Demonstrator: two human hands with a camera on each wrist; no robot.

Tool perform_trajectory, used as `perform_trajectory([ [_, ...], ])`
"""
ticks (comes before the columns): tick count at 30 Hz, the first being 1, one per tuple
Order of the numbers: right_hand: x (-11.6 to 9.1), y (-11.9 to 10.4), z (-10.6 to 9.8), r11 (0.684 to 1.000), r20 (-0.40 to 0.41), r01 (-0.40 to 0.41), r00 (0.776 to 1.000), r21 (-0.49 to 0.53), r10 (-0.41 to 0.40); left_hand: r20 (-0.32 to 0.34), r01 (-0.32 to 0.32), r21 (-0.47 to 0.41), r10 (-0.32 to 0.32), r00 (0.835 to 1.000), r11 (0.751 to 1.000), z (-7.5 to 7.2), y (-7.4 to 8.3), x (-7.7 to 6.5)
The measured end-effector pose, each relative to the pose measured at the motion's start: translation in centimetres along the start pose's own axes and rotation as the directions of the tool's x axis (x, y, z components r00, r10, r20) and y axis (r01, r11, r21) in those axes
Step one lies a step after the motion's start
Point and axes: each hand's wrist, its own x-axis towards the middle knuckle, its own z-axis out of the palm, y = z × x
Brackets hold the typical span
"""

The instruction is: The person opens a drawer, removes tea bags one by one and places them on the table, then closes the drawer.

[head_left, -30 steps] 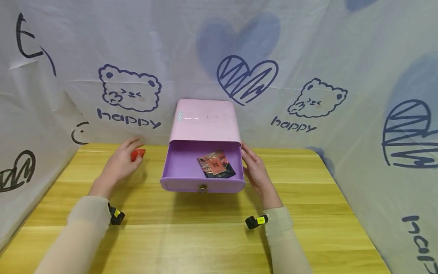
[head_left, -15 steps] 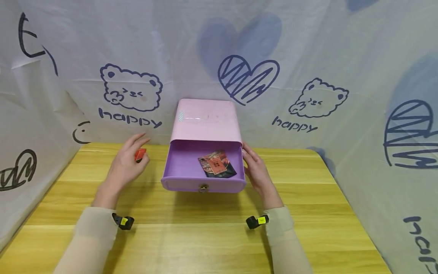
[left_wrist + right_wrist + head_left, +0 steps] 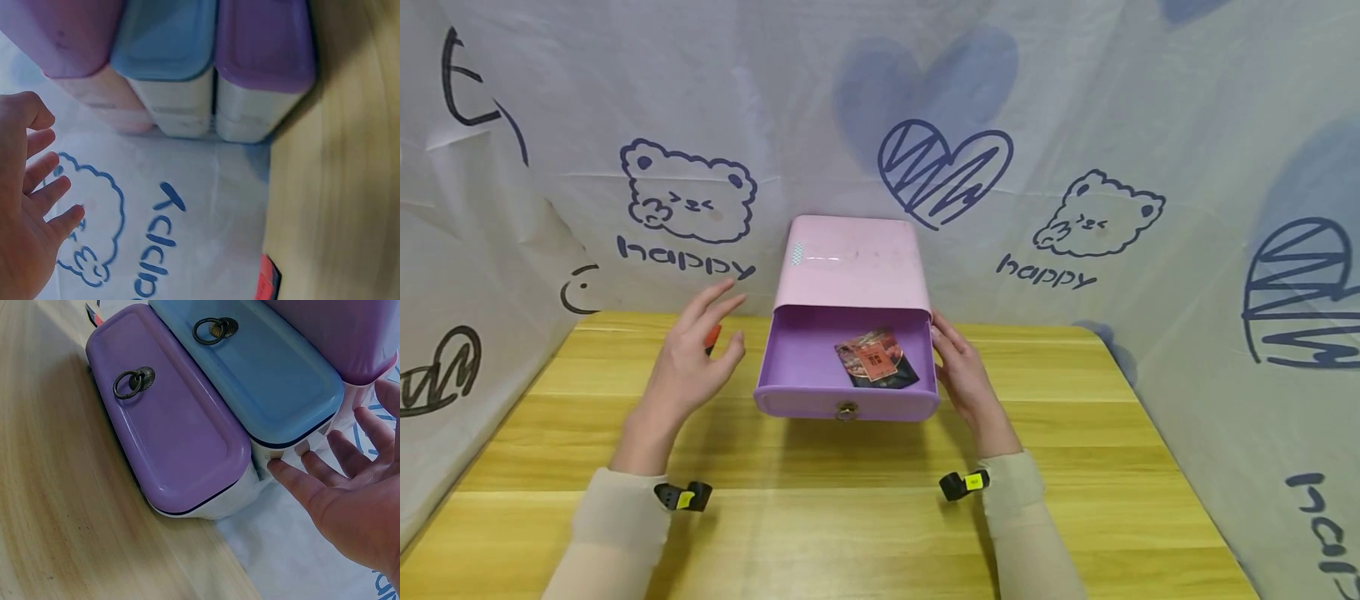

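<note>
A pink cabinet (image 3: 853,262) stands at the back of the table, its top purple drawer (image 3: 801,354) pulled out. Inside that drawer lies a dark, printed flat packet (image 3: 895,381) with an orange-red patch. My left hand (image 3: 688,362) is held in the air left of the drawer, fingers extended and holding nothing. Partly hidden behind it, a small red flat thing (image 3: 712,337) lies on the table; the left wrist view shows the red thing (image 3: 267,280) apart from the hand. With fingers spread, my right hand (image 3: 962,371) rests its fingertips along the cabinet's right side.
Below the pulled-out drawer, the right wrist view shows a blue drawer (image 3: 275,381) and a lower purple drawer (image 3: 181,437), both closed, with ring pulls. A white cloth (image 3: 820,108) with drawn bears and hearts hangs behind the wooden table (image 3: 850,517).
My left hand has moved right, toward the drawer, its fingers spreading wider, while the red flat thing stays on the table. The right hand, drawer and packet have not visibly moved.
</note>
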Motion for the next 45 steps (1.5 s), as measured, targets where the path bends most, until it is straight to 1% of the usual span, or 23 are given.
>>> perform_trajectory([
  [4,0.0,0.0,0.0,1.000,0.001,-0.004,1.000,-0.001,0.004,-0.020,-0.044,-0.023,0.044,0.999,0.999,-0.2,1.0,0.4],
  [7,0.0,-0.1,0.0,1.000,0.004,-0.005,1.000,-0.004,0.005,-0.025,-0.070,-0.042,0.069,0.997,0.997,-0.4,1.8,0.8],
  [11,0.0,-0.1,-0.1,1.000,0.007,-0.005,1.000,-0.015,0.005,-0.021,-0.121,-0.059,0.120,0.993,0.991,-0.7,3.0,1.4],
  [17,0.1,-0.1,0.0,1.000,0.012,-0.010,1.000,-0.019,0.010,0.018,-0.209,-0.040,0.210,0.977,0.977,-1.1,5.1,2.5],
  [20,0.1,0.0,0.0,1.000,0.015,-0.011,1.000,-0.017,0.011,0.041,-0.262,-0.011,0.262,0.964,0.965,-1.3,6.0,3.1],
  [26,0.2,0.0,0.0,1.000,0.016,-0.006,1.000,-0.005,0.006,0.115,-0.364,0.019,0.360,0.926,0.931,-1.2,7.4,4.4],
  [32,0.1,-0.1,0.1,1.000,0.017,0.002,1.000,0.000,-0.002,0.223,-0.432,0.050,0.412,0.884,0.901,-0.9,8.7,5.7],
  [38,0.1,0.0,0.1,1.000,0.010,-0.007,1.000,-0.003,0.007,0.315,-0.486,0.022,0.455,0.833,0.874,-0.5,9.9,6.8],
  [42,0.1,0.0,0.0,1.000,0.002,-0.009,1.000,-0.004,0.009,0.391,-0.503,0.016,0.457,0.799,0.864,0.1,10.7,7.4],
  [45,0.0,-0.1,0.0,1.000,-0.006,-0.012,1.000,-0.010,0.012,0.450,-0.522,0.012,0.462,0.764,0.853,0.7,11.2,7.6],
])
